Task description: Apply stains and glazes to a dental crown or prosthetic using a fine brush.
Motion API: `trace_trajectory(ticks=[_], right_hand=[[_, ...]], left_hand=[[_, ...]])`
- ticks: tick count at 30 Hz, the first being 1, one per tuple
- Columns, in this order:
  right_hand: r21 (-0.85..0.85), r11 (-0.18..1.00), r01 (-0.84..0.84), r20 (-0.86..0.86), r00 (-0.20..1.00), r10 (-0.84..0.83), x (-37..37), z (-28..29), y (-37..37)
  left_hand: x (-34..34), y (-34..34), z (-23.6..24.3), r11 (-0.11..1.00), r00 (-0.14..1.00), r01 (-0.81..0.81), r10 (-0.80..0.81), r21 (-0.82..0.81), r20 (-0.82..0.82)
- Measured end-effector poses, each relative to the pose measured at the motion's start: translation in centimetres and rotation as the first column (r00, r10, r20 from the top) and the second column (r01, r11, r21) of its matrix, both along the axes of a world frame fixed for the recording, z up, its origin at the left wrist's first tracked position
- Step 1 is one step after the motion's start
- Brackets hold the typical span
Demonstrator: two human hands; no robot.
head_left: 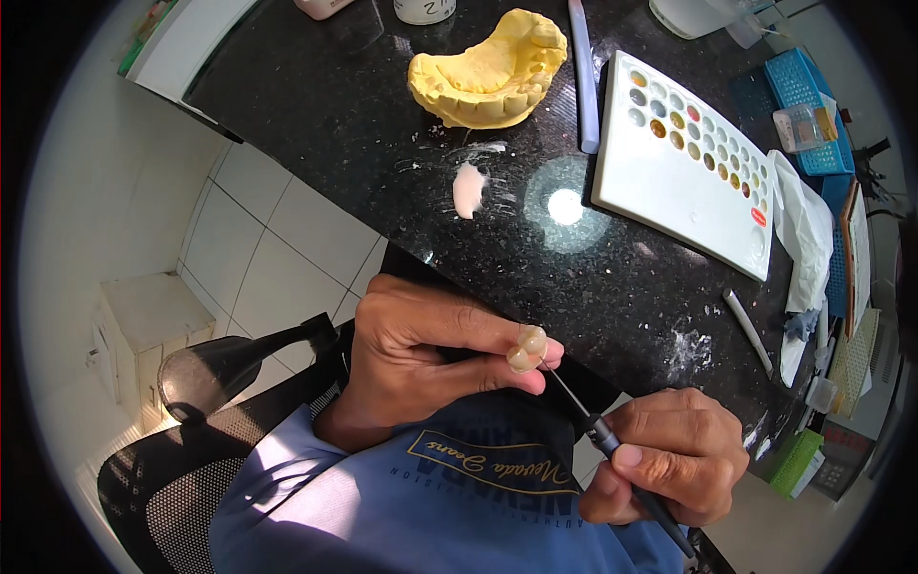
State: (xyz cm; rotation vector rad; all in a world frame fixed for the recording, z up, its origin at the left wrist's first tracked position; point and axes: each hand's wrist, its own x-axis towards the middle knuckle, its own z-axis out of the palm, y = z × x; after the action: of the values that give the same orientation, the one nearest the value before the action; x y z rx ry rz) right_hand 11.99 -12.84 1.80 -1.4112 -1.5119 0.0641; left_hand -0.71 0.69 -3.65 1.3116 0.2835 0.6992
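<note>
Between the thumb and fingertips of my left hand (411, 349) is a small tooth-coloured dental bridge (528, 347), with what look like joined crowns. My right hand (674, 454) grips a slim dental instrument (604, 435) by its dark handle, pen-like. Its thin metal shank reaches up and left to the bridge; whether the tip touches it I cannot tell. Both hands are over my lap, in front of the black speckled worktop (497, 258). Beyond them a yellow plaster dental model (488, 77) rests on the worktop, and a pale pink smear of paste (469, 189) lies nearer.
A white palette (669, 191) with coloured wells lies at the right, beside a lilac stick (583, 81). Farther right are a white tube (749, 330), crumpled tissue (801, 225) and blue baskets (811, 105). A chair armrest (229, 373) is at my left.
</note>
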Motion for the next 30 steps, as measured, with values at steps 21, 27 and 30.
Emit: trace_trajectory(ticks=[21, 27, 30], right_hand=[[-0.033, 0.999, 0.026, -0.008, 1.0, -0.027, -0.2, 0.04, -0.02], [-0.02, 1.0, 0.015, -0.001, 1.0, -0.015, -0.03, 0.07, -0.03], [-0.024, 1.0, 0.017, -0.01, 1.0, -0.017, -0.04, 0.0, -0.05]], left_hand=[[-0.13, -0.05, -0.01, 0.999, 1.0, 0.007, -0.008, -0.054, -0.018], [0.0, -0.01, -0.01, 1.0, 1.0, 0.016, -0.017, -0.027, -0.018], [-0.13, 0.02, -0.07, 0.999, 1.0, 0.004, -0.005, -0.035, -0.02]])
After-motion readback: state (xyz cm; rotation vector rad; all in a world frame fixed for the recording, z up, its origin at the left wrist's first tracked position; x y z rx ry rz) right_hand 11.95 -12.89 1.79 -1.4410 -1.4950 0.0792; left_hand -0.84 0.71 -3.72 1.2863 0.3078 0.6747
